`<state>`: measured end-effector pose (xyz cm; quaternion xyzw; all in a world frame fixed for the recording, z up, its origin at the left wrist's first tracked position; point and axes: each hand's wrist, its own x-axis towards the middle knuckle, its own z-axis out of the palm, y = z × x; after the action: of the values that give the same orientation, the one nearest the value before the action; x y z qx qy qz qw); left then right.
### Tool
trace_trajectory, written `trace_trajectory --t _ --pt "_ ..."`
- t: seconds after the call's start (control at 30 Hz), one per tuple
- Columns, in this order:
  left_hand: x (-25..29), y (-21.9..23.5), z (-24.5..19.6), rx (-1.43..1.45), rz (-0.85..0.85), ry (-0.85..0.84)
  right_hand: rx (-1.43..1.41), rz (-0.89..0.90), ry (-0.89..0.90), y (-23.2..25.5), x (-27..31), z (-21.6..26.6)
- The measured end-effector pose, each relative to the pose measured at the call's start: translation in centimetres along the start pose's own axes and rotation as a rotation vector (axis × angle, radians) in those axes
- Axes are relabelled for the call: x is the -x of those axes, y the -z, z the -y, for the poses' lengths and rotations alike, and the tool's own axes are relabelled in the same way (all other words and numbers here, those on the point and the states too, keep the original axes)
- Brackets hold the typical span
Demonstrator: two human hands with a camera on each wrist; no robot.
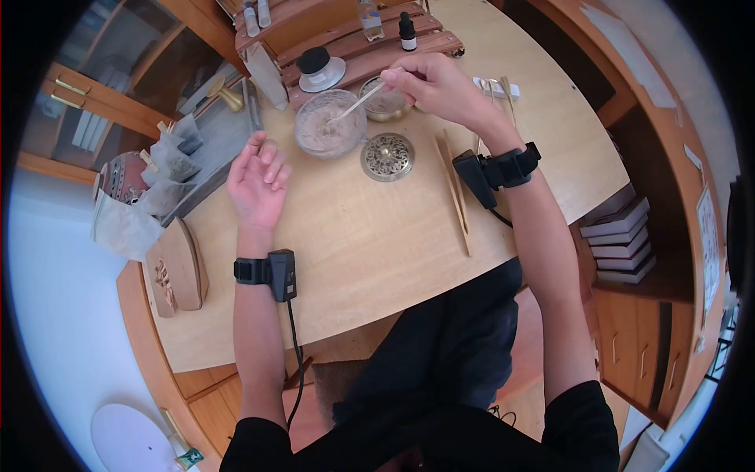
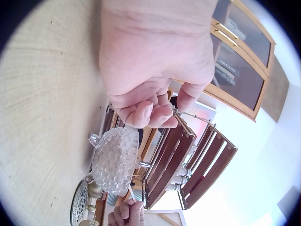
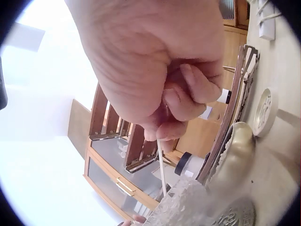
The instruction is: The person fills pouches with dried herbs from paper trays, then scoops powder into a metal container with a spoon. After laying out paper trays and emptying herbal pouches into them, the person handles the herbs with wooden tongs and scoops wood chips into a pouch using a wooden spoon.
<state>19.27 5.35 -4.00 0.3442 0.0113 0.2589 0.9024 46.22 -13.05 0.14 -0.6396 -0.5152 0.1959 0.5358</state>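
My right hand [image 1: 442, 88] pinches a thin pale stick [image 1: 363, 102] between thumb and fingers. The stick's lower end sits in pinkish-grey powder inside a bumpy clear glass bowl [image 2: 115, 160]. Left of that bowl is my left hand [image 1: 258, 179], palm up with fingers loosely curled and nothing in it. Behind the bowl, partly under the right hand, stands a brass bowl [image 3: 235, 153] with greyish powder. A pierced brass lid [image 1: 388, 156] lies on the table in front of both bowls.
Slender wooden tongs [image 1: 452, 193] lie right of the lid. At the back, a slatted wooden rack [image 1: 370, 59] carries a black-capped jar [image 1: 318, 67] and a dropper bottle [image 1: 407, 33]. Pouches [image 1: 169, 161] and a wooden case [image 1: 177, 267] stand at the left.
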Motion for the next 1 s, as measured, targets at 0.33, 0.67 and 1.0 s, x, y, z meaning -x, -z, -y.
trace_trajectory --t 0.33,0.67,1.0 --pt "0.1 -0.3 0.0 -0.005 -0.009 0.004 0.153 -0.448 -0.079 3.7 -0.2 -0.9" --pt "0.1 -0.5 -0.1 -0.007 -0.009 0.016 0.372 -0.242 -0.171 2.9 -0.6 -4.4" --pt "0.3 -0.4 -0.2 0.029 0.0 0.019 0.107 -0.173 -0.32 2.4 -0.5 -4.6"
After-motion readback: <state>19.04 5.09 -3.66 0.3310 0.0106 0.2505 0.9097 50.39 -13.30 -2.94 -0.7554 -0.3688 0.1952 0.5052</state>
